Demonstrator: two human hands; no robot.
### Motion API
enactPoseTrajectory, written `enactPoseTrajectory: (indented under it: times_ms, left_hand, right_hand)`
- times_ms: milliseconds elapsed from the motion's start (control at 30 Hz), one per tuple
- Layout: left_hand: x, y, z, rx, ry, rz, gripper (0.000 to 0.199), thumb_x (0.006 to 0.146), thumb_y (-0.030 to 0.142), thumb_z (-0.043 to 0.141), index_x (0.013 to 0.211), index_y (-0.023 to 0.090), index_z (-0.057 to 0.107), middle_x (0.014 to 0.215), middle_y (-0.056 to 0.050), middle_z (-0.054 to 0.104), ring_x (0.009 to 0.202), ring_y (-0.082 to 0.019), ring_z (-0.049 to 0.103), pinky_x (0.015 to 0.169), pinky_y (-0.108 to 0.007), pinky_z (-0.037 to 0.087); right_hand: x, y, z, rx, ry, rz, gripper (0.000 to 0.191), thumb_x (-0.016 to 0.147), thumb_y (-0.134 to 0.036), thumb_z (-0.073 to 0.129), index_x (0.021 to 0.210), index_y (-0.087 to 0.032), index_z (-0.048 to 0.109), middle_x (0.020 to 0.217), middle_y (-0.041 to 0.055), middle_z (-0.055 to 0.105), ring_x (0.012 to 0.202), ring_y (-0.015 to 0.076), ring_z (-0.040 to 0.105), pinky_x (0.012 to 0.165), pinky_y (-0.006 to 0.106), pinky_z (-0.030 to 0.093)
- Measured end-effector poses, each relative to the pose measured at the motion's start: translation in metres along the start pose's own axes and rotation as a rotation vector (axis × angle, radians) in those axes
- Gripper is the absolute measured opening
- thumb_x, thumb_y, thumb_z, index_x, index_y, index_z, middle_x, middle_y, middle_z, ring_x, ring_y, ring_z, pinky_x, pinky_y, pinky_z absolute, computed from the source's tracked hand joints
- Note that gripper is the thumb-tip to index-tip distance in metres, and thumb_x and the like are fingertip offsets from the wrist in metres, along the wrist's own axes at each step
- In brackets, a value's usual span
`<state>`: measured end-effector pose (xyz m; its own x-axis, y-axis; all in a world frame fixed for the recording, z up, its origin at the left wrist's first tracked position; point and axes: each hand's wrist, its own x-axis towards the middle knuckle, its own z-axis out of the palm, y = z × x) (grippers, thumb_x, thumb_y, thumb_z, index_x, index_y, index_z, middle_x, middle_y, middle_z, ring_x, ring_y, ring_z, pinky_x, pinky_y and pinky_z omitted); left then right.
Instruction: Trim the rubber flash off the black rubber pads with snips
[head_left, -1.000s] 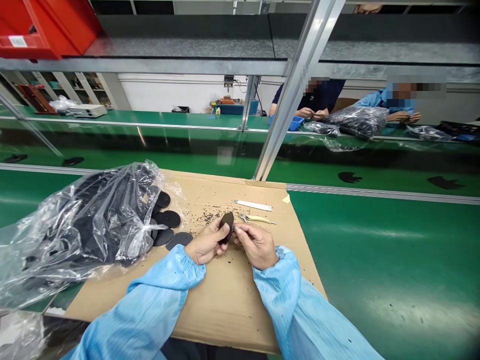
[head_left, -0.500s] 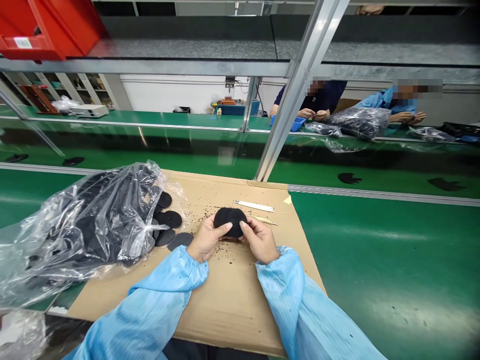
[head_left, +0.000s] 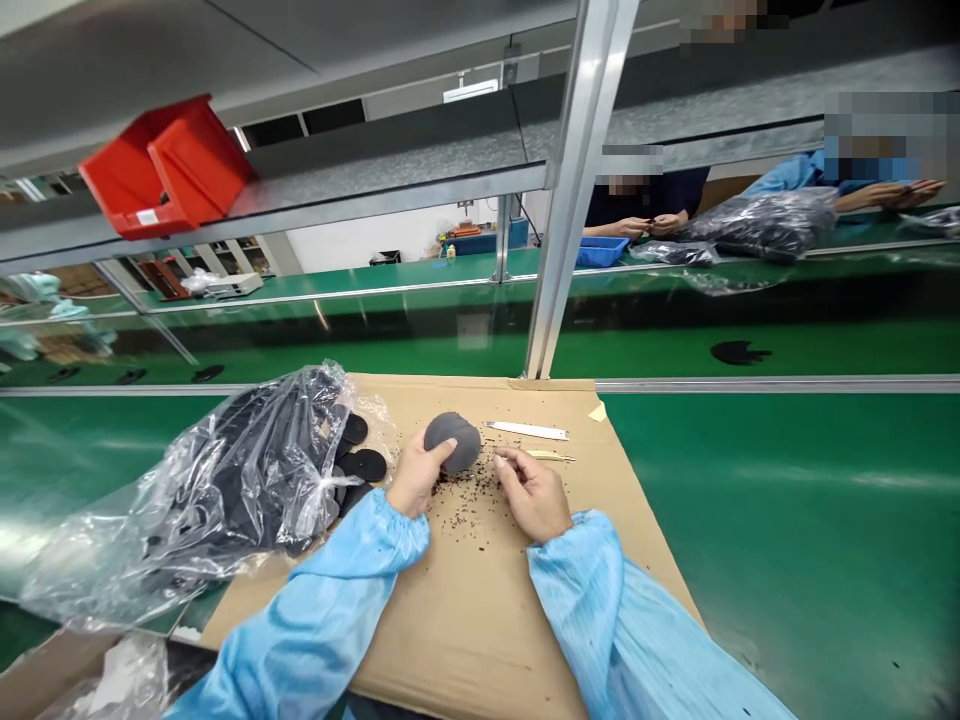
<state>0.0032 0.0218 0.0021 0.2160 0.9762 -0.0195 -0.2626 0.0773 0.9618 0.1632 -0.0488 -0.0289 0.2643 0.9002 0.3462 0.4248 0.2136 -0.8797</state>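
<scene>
Black discs pinched in the left hand, mid-frame.
Right hand, loosely curled, right of them; its hold cannot be told.

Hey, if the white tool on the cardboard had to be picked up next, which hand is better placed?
Probably the right hand: it is nearer the white tool, and I see nothing clearly in its grasp. The left hand is busy gripping dark discs.
</scene>
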Motion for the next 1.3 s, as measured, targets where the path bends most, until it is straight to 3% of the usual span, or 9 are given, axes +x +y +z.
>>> enactPoseTrajectory:
  times_ms: [133,200,300,400,533,733,933,1100,1300]
  left_hand:
    - [0.066,0.045,0.004,0.62,0.046,0.26,0.034,0.07,0.02,0.069,0.104,0.013,0.066,0.102,-0.015,0.066,0.105,-0.031,0.058,0.1,-0.048,0.038]
    - [0.096,0.067,0.011,0.886,0.135,0.444,0.044,0.07,0.014,0.067,0.114,0.012,0.062,0.113,-0.018,0.06,0.113,-0.033,0.051,0.103,-0.048,0.034]
    - [0.11,0.076,0.024,1.114,0.152,0.537,0.067,0.067,0.012,0.07,0.131,0.007,0.049,0.127,-0.024,0.048,0.122,-0.038,0.043,0.105,-0.047,0.031]
    - [0.082,0.051,0.034,1.198,-0.043,0.512,0.064,0.071,0.018,0.068,0.131,0.005,0.049,0.126,-0.024,0.049,0.121,-0.035,0.045,0.105,-0.044,0.034]
    - [0.016,0.013,0.03,1.258,-0.29,0.445,0.042,0.078,0.025,0.061,0.118,0.012,0.058,0.117,-0.015,0.057,0.113,-0.029,0.052,0.101,-0.04,0.041]
    - [-0.049,0.014,-0.005,1.368,-0.279,0.408,0.036,0.081,0.032,0.059,0.114,0.018,0.059,0.113,-0.01,0.059,0.106,-0.024,0.054,0.098,-0.036,0.043]
    - [-0.065,0.026,-0.046,1.646,-0.089,0.297,0.038,0.08,0.038,0.061,0.111,0.016,0.059,0.116,-0.014,0.055,0.11,-0.029,0.05,0.095,-0.043,0.042]
    - [-0.059,0.017,-0.069,1.757,-0.15,0.265,0.031,0.089,0.038,0.047,0.103,0.014,0.061,0.108,-0.014,0.058,0.106,-0.027,0.051,0.091,-0.04,0.042]
    - [-0.051,0.015,-0.071,1.821,-0.228,0.304,0.023,0.082,0.021,0.051,0.102,0.012,0.059,0.106,-0.014,0.055,0.098,-0.024,0.051,0.081,-0.034,0.044]
  right_hand:
    - [-0.001,-0.005,-0.001,-0.069,-0.006,-0.064,0.028,0.089,-0.039,0.05,0.094,-0.018,0.068,0.068,0.0034,0.067,0.058,0.0173,0.06,0.059,0.028,0.049]
    - [-0.002,-0.006,-0.003,-0.088,-0.006,-0.088,0.026,0.089,-0.037,0.05,0.092,-0.019,0.069,0.07,0.0033,0.068,0.06,0.0176,0.061,0.06,0.028,0.049]
    - [-0.002,-0.006,-0.004,-0.097,-0.015,-0.109,0.027,0.089,-0.038,0.05,0.091,-0.019,0.069,0.074,0.0039,0.07,0.064,0.0184,0.063,0.062,0.028,0.049]
    - [-0.001,-0.004,-0.005,-0.121,-0.039,-0.14,0.029,0.089,-0.039,0.048,0.089,-0.02,0.07,0.08,0.0047,0.072,0.07,0.0199,0.066,0.067,0.029,0.05]
    - [0.001,-0.004,-0.005,-0.169,-0.085,-0.156,0.033,0.089,-0.041,0.045,0.086,-0.02,0.071,0.082,0.0043,0.072,0.072,0.0202,0.067,0.067,0.029,0.05]
    - [0.003,0.002,-0.005,-0.251,-0.117,-0.105,0.041,0.087,-0.051,0.046,0.09,-0.02,0.072,0.086,0.0054,0.074,0.079,0.0225,0.069,0.074,0.03,0.053]
    - [0.009,0.011,-0.005,-0.37,-0.188,-0.052,0.047,0.08,-0.06,0.046,0.091,-0.023,0.074,0.095,0.0051,0.074,0.088,0.0275,0.069,0.076,0.036,0.055]
    - [0.013,0.021,-0.002,-0.421,-0.172,-0.045,0.052,0.075,-0.067,0.046,0.089,-0.024,0.074,0.081,0.0066,0.073,0.071,0.0303,0.069,0.061,0.04,0.054]
    - [0.019,0.031,-0.002,-0.424,-0.179,-0.001,0.038,0.071,-0.066,0.054,0.082,-0.035,0.073,0.08,0.0075,0.073,0.065,0.0296,0.068,0.055,0.042,0.052]
